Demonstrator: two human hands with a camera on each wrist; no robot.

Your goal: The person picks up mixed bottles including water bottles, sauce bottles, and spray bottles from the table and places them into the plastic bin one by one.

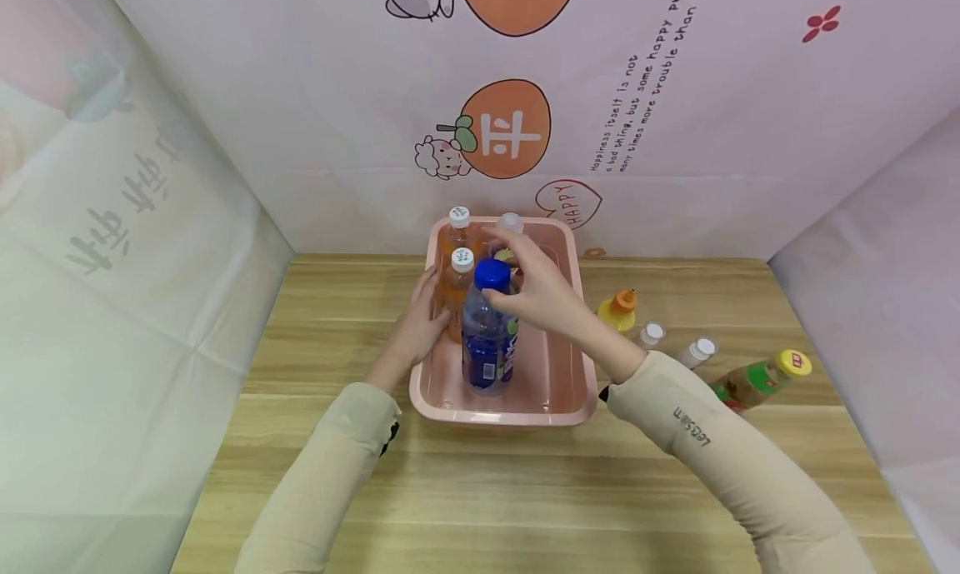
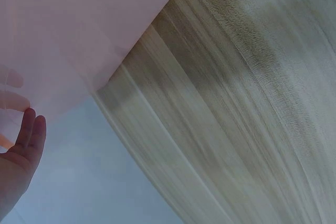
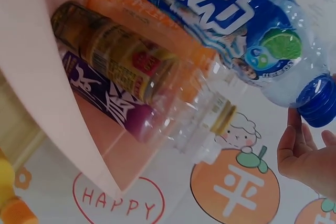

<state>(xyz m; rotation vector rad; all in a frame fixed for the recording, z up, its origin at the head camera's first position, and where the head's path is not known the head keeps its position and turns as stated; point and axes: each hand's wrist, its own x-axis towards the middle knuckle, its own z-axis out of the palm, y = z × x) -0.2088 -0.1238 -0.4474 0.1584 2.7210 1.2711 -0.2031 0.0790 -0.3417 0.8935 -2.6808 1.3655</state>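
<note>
a: how do the hands sit?
b: the right hand [image 1: 536,291] is loosely spread at the cap of the blue bottle [image 1: 483,332], thumb by the neck, fingers uncurled; i see no firm grip. the left hand [image 1: 423,320] rests at the left rim of the pink tub [image 1: 498,418], fingers nearly straight, thumb toward the inside, clasping nothing.
a: and the blue bottle?
b: upright inside the tub, toward the near left. whether the floor of the tub takes all its weight, i can't tell.
a: what could go wrong?
b: it's tall and the fingers are right at the top, so a careless brush might tip it. it could knock the front orange bottle [image 1: 454,294] beside it, and that one the back orange bottle [image 1: 457,235].
a: anything else inside?
b: a dark bottle [image 3: 113,48] and a purple-labelled bottle [image 3: 105,90], close together, so one shove could jostle both. uneven pressure on the rim might also slide the tub.
a: further out?
b: on the table [image 1: 330,357], to the right: a yellow bottle [image 1: 617,314], a white-capped bottle [image 1: 652,333], another white-capped bottle [image 1: 702,349] and a green-labelled bottle [image 1: 761,378]. the right sleeve [image 1: 697,424] passes close by; a low elbow could topple one.
</note>
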